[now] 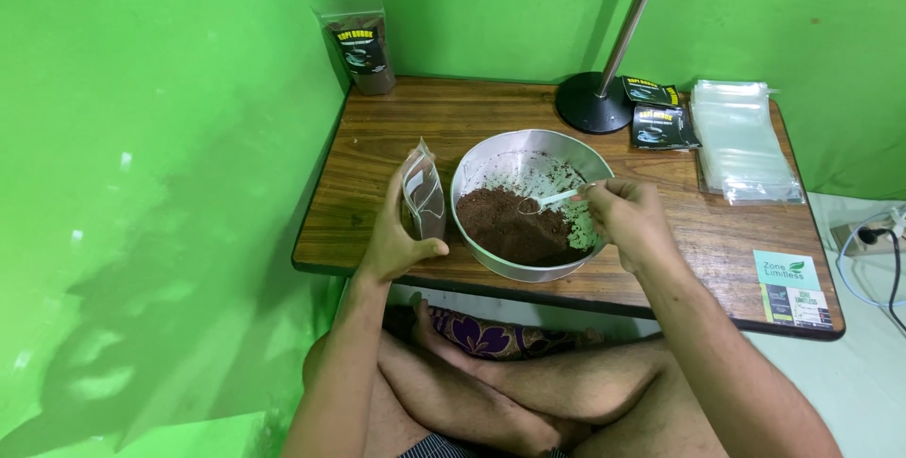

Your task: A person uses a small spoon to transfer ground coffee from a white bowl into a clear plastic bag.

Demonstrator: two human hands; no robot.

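A low wooden tabletop [453, 118] stands against bright green walls, with the person sitting cross-legged at its near edge. Near its middle sits a round metal bowl [491, 161], tilted a little toward the person and holding a heap of dark brown powder [510, 227] banked against its near wall. At the far right lies a stack of clear plastic bags [746, 142], and just left of it two small dark sachets [661, 118] rest beside the black round base of a metal stand [590, 104]. In the far left corner a filled clear packet of brown powder [363, 52] stands upright against the wall. A printed card [793, 288] lies at the near right corner.

The left hand [392, 241] holds a small clear pouch [425, 199] upright just left of the bowl, fingers clamped round its lower part, its mouth open at the top. The right hand [628, 213] is over the bowl's right rim, its fingers pinched together on the handle of a small white spoon [547, 201], whose scoop hovers over the powder.
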